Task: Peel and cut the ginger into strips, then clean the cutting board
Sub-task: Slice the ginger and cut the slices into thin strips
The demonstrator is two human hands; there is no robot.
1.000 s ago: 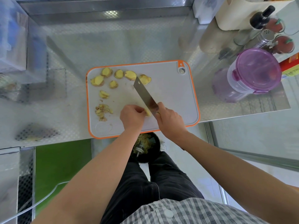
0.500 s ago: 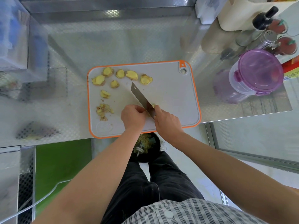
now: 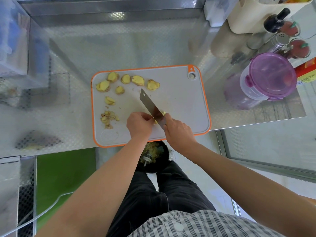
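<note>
A grey cutting board (image 3: 184,103) with an orange rim lies on the steel counter. Several yellow ginger slices (image 3: 136,80) are spread along its far left part, and a small heap of ginger peel (image 3: 108,118) lies near its left edge. My right hand (image 3: 177,130) grips the handle of a cleaver (image 3: 151,106), whose blade points away and to the left. My left hand (image 3: 139,124), fingers curled, holds a small piece of ginger (image 3: 163,113) against the board right beside the blade; the piece is mostly hidden.
A purple-lidded plastic container (image 3: 268,79) stands right of the board, with bottles, shakers and a cream holder (image 3: 253,16) behind it. A black bin (image 3: 153,158) with scraps sits on the floor below the counter edge. The counter ends just right of the board.
The cleaver has shifted slightly along the ginger piece, its tip sliding towards me and a little right. My left hand has stayed on the piece.
</note>
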